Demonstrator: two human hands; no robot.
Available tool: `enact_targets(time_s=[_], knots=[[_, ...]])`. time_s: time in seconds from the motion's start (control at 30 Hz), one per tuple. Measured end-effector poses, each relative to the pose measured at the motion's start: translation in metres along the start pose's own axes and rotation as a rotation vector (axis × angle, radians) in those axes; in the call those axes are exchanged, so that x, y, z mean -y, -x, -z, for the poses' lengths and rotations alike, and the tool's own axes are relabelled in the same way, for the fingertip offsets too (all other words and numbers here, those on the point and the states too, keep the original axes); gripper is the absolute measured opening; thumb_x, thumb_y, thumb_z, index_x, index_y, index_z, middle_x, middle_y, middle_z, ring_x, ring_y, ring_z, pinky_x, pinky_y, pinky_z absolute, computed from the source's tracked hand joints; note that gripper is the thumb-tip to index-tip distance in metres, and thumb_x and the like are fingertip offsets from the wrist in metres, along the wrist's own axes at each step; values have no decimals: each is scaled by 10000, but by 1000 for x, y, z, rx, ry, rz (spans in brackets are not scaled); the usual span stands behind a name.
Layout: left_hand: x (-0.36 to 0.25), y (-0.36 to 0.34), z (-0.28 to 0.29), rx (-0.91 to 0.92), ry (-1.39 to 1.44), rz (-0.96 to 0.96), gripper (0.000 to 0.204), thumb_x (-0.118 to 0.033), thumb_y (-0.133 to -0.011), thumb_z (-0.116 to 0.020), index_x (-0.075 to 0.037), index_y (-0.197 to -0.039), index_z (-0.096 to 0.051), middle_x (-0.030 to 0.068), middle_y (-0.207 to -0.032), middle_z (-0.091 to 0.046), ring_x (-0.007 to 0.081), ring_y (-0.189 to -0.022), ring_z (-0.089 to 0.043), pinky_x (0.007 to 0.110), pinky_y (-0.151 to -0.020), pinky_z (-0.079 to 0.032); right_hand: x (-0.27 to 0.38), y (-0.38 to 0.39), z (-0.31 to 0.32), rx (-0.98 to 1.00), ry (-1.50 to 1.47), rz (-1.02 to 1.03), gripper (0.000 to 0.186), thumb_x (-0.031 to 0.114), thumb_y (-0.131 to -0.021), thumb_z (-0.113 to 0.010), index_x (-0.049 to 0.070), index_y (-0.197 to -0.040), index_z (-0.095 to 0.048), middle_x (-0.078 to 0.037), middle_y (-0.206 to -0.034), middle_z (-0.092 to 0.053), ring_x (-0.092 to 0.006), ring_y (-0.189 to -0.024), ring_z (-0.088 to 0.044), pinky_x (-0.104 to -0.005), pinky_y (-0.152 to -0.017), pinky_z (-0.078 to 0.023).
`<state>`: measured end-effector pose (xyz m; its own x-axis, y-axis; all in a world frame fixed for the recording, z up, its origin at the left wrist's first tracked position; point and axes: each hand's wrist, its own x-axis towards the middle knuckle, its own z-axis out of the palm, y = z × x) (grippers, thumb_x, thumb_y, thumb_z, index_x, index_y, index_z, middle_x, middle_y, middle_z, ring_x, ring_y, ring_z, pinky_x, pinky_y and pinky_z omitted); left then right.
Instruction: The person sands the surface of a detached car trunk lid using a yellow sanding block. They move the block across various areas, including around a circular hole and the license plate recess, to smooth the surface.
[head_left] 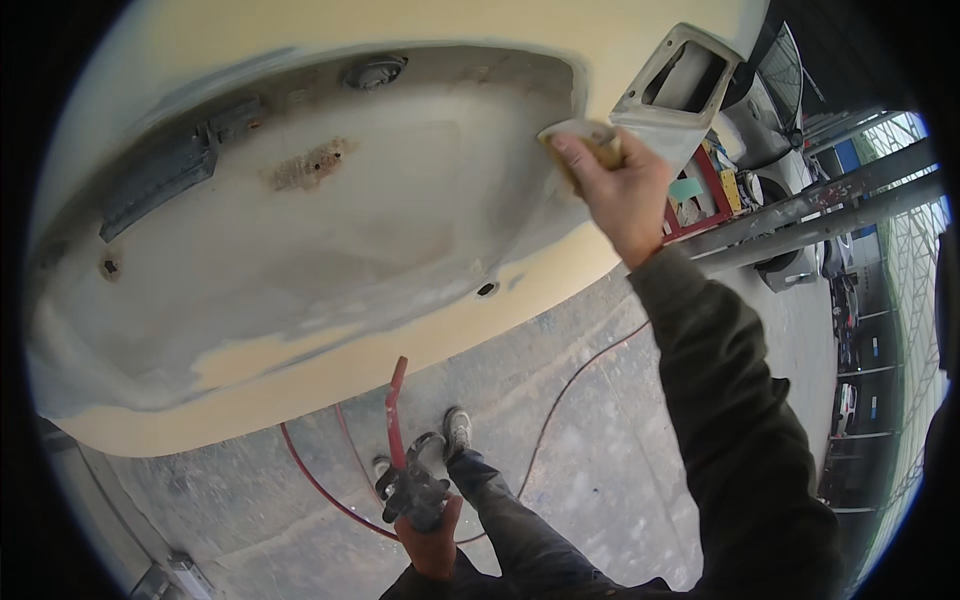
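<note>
A car body panel [480,345], cream with grey sanded areas, spreads across the upper left, with a wide grey recess [400,190] in it. My right hand [630,190] pinches a folded yellowish piece of sandpaper [600,150] against the recess's right end. Low in the picture, my left hand [430,548] is closed around a dark air blow gun [416,492] with a red nozzle [395,415] pointing up toward the panel's lower edge; its fingers are partly hidden.
Red hoses [325,505] trail over the grey concrete floor [600,470] around my feet. Right of the panel's square lamp opening [688,70] stand a red-framed cart [715,190] and thick metal bars [820,205]. A dark bracket [160,185] sits in the recess.
</note>
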<state>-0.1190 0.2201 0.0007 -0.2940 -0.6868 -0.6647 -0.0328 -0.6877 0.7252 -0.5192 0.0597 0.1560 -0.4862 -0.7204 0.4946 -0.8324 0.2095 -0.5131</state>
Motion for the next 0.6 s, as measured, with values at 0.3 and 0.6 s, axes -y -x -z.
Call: enact_targets(time_s=[0.3, 0.6], knots=[[-2, -6, 5, 16, -15, 24, 154, 9, -809, -801, -3, -933, -710, 21, -860, -720, 92, -762, -656, 253, -700, -501, 2, 21, 1, 35, 103, 85, 350, 330, -885, -806, -8, -858, -720, -117, -632, -664, -156, -543, -607, -302, -537, -497], [0, -7, -4, 54, -85, -91, 151, -43, -864, -762, -53, -828, -615, -8, -576, -546, 71, -396, -471, 245, -322, -342, -17, 32, 5, 95, 157, -42, 392, 370, -853, -815, 8, -810, -670, -172, -588, -583, -334, -496, -490, -390, -517, -456]])
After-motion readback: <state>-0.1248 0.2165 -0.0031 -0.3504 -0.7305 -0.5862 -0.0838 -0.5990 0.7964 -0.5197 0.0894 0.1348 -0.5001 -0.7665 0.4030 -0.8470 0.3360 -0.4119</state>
